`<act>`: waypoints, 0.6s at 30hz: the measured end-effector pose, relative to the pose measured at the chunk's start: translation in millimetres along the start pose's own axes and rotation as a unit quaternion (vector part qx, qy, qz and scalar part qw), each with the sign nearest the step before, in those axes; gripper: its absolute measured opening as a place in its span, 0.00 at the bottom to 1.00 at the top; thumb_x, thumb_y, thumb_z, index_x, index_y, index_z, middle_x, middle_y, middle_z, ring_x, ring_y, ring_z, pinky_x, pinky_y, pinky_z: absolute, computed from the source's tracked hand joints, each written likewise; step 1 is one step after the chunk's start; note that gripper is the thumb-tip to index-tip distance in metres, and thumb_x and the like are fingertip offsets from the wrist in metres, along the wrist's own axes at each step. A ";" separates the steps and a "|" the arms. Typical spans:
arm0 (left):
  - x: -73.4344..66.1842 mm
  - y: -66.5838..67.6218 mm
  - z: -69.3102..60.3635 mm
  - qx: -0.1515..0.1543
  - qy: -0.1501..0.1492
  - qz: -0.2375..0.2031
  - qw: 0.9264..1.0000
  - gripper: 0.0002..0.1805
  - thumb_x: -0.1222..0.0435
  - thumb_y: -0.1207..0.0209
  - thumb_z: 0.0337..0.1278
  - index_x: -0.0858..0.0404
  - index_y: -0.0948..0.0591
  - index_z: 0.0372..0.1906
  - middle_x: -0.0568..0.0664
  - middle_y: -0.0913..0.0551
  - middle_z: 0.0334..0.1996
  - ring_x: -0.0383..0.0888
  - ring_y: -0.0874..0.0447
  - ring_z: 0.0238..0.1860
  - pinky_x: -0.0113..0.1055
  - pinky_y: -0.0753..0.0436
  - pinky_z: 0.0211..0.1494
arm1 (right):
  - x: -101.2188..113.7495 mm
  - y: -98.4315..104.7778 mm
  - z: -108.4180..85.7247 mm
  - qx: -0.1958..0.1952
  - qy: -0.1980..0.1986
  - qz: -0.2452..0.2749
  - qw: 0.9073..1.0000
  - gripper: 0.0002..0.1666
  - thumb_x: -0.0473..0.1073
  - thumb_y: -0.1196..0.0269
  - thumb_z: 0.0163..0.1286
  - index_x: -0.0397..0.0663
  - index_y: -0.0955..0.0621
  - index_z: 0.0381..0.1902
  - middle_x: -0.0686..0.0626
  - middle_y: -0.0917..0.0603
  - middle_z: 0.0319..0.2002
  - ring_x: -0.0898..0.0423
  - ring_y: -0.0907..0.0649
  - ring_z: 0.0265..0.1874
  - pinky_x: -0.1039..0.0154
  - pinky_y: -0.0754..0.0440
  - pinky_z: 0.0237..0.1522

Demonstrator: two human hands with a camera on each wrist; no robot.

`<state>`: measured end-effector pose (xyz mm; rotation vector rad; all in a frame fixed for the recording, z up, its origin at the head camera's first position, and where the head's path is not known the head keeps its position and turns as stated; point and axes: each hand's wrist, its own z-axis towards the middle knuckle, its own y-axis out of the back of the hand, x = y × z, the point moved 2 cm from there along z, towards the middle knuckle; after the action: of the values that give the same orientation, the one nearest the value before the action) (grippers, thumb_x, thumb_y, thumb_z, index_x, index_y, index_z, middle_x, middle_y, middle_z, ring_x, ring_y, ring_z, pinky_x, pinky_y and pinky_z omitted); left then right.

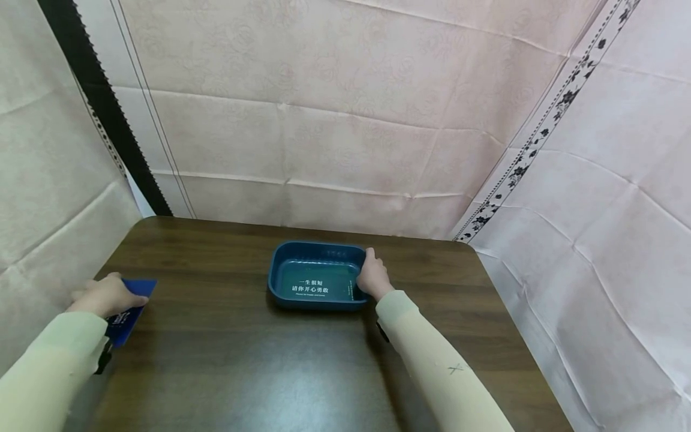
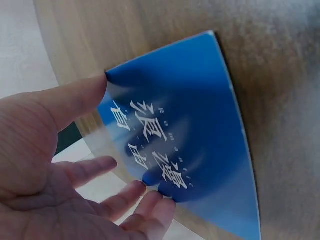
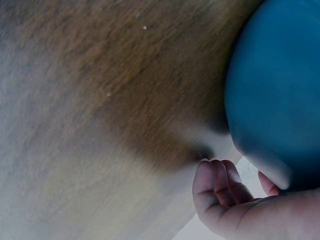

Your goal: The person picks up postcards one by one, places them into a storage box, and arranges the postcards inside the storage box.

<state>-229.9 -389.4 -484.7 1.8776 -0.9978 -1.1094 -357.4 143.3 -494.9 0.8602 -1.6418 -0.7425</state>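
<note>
Near the left end of the table, my left hand (image 1: 105, 297) holds a dark blue card (image 1: 125, 327) with white lettering. In the left wrist view the thumb meets one edge of the blue card (image 2: 200, 110) and bent fingertips meet another. My right hand (image 1: 373, 276) grips the right rim of a teal plastic tray (image 1: 318, 305), thumb at the rim. Close by in the right wrist view, curled fingers (image 3: 220, 182) sit beside the tray's outer wall (image 3: 280, 90); their contact with it is partly hidden. Inside the tray lies a green card (image 1: 324, 283) with white lettering.
All of this is on a brown wood-grain table (image 1: 243, 372) with rounded far corners. Pale patterned cloth (image 1: 345, 120) hangs behind the table's back edge and along both sides. A black strip (image 1: 108, 108) runs down the cloth at left, a floral band (image 1: 518, 171) at right.
</note>
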 end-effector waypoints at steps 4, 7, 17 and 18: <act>-1.0 1.7 1.1 -0.005 0.050 -0.001 0.999 0.57 0.41 0.32 0.50 0.92 0.42 0.54 0.79 0.33 0.35 0.78 0.40 0.45 0.67 0.34 0.50 | 0.1 0.9 -1.6 0.000 -0.001 0.002 1.000 0.43 0.32 0.39 0.71 0.51 0.47 0.76 0.35 0.30 0.65 0.40 0.25 0.58 0.39 0.25 0.62; -1.8 1.1 0.2 -0.008 0.079 -0.010 0.997 0.61 0.39 0.31 0.48 0.94 0.42 0.53 0.80 0.36 0.36 0.74 0.40 0.44 0.64 0.32 0.50 | 0.5 1.1 -1.8 0.000 -0.002 0.003 1.000 0.44 0.32 0.39 0.71 0.51 0.47 0.76 0.35 0.30 0.65 0.40 0.25 0.58 0.39 0.25 0.62; 0.1 1.1 -3.7 -0.008 0.085 -0.014 0.996 0.64 0.36 0.31 0.47 0.96 0.42 0.53 0.82 0.39 0.37 0.74 0.40 0.44 0.65 0.31 0.49 | -0.3 0.8 -1.8 -0.002 0.001 0.005 1.000 0.44 0.31 0.39 0.70 0.51 0.47 0.76 0.35 0.30 0.65 0.41 0.24 0.57 0.39 0.24 0.61; 0.4 0.5 -3.1 -0.008 0.088 -0.014 0.996 0.65 0.36 0.31 0.46 0.96 0.42 0.54 0.82 0.39 0.37 0.74 0.40 0.44 0.65 0.31 0.49 | -0.6 0.6 -1.7 -0.001 0.002 0.005 1.000 0.44 0.32 0.39 0.70 0.51 0.47 0.76 0.35 0.30 0.65 0.40 0.24 0.57 0.39 0.24 0.61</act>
<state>-227.1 -389.4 -483.2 1.9452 -0.8632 -0.9470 -355.8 144.1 -494.4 0.8511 -1.6406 -0.7365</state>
